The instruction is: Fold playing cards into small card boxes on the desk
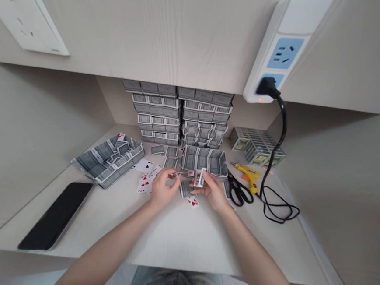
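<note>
My left hand (164, 185) pinches the edge of a playing card (184, 174) between thumb and fingers. In my right hand (213, 191), closed around it, is a playing card (200, 177) that looks folded, facing the other card. Just behind both hands sits an open box (205, 157) built from grey-backed playing cards. Loose cards lie about: a face-up group (144, 183) by my left hand, an eight of hearts (192, 201) below the hands, and several face-down cards (170, 162) left of the box.
Stacked card-built boxes (159, 113) stand at the back. A larger card box (109, 160) and a black phone-like slab (57, 215) lie left. Black scissors (239, 191), a yellow glue gun (249, 175), its cable (279, 206) and card packs (258, 145) are right. A power strip (279, 53) hangs above.
</note>
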`<state>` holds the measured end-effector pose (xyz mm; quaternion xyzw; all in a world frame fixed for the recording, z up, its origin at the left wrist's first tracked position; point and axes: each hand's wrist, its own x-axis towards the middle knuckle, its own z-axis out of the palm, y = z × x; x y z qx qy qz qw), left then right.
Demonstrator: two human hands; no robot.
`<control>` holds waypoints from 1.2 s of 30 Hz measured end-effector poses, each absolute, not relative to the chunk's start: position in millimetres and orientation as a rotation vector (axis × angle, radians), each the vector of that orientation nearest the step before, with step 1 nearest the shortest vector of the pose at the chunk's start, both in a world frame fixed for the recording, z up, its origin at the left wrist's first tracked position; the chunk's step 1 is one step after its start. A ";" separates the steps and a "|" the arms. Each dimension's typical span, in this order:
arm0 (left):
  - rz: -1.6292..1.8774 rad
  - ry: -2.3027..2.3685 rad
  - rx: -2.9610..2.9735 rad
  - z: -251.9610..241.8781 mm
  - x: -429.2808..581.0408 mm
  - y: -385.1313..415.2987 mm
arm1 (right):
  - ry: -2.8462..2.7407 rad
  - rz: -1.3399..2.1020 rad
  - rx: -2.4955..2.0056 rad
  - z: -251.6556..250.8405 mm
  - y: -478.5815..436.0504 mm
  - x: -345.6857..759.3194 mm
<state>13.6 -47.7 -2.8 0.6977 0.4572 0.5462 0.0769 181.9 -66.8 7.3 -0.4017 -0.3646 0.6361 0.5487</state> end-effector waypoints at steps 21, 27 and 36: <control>1.108 0.983 2.501 0.1 16.0 -54.5 | -0.955 1.478 -0.935 6.4 -68.4 182.1; 1.211 1.067 2.448 -0.3 15.0 -55.7 | -1.082 1.455 -0.991 9.5 -69.2 181.0; 1.160 1.110 2.528 -6.4 16.3 -56.1 | -1.267 1.231 -1.102 8.6 -69.9 179.7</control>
